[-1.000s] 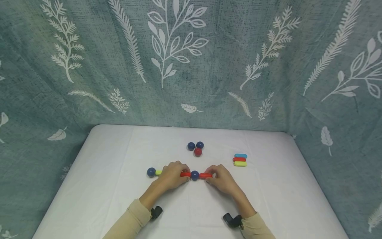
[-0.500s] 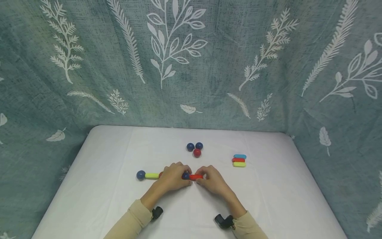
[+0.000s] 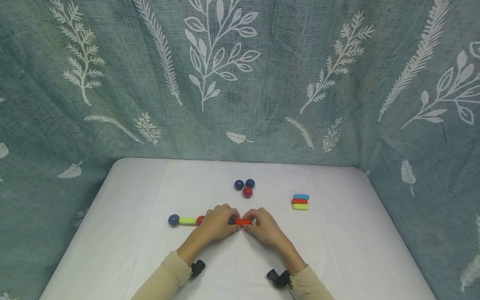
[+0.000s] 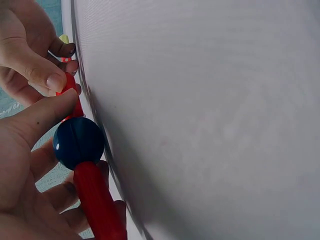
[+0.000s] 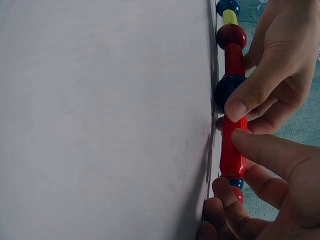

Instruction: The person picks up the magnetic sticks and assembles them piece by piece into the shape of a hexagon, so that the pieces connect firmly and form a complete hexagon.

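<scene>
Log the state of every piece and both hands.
Left hand: pinching the end red rod.
Right hand: pinching the same rod.
End red rod: against a blue ball.
Chain: pieces in line, end to end.
Two loose blue balls: grouped, unattached.
Loose red ball: beside them, unattached.
Three loose rods: side by side.

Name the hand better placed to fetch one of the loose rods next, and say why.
Probably the right hand: the loose rods lie on its side, nearer to it than to the left hand, which grips the chain at a blue ball and could steady it.
</scene>
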Demonstrator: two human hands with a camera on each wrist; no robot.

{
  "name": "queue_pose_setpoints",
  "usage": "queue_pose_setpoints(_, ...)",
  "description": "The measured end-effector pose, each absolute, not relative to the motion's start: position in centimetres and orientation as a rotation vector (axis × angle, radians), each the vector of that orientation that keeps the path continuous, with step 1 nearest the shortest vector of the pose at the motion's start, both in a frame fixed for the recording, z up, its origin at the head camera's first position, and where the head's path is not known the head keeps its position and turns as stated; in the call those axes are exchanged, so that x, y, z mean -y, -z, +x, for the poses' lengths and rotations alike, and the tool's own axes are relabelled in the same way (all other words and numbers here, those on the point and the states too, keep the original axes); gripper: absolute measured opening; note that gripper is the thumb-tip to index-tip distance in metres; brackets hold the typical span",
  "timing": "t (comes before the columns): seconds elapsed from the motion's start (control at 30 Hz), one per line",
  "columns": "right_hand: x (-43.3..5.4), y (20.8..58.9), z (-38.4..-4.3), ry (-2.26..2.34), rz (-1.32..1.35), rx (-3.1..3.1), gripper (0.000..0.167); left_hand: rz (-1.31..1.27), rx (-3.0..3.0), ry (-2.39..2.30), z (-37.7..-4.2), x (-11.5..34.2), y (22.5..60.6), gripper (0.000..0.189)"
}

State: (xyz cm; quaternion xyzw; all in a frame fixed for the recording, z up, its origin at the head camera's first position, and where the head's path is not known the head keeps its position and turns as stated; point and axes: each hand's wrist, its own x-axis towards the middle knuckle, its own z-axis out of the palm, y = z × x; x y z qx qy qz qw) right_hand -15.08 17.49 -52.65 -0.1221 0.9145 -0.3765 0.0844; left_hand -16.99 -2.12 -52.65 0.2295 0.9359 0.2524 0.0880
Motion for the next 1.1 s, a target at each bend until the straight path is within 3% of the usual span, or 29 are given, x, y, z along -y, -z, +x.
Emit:
queue_pose_setpoints(0.37, -18.4, 52.6, -16.8, 1.171, -0.232, -2.756, 0.015, 0.702, -2.790, -0.759, -16.8, 2.1, 52.3, 0.021)
queue_pose_setpoints(0.77, -18.0, 52.9, -21.1, 1.207, 0.077, -2.867, 0.046, 0.704, -2.780, -0.744, -16.9, 2.1, 52.2, 0.020)
queue_pose_setpoints(1.1, -17.2, 53.0, -22.0, 1.153, 0.143, -2.874, 0.047, 0.729, -2.788, -0.733, -16.9, 2.3, 52.3, 0.020)
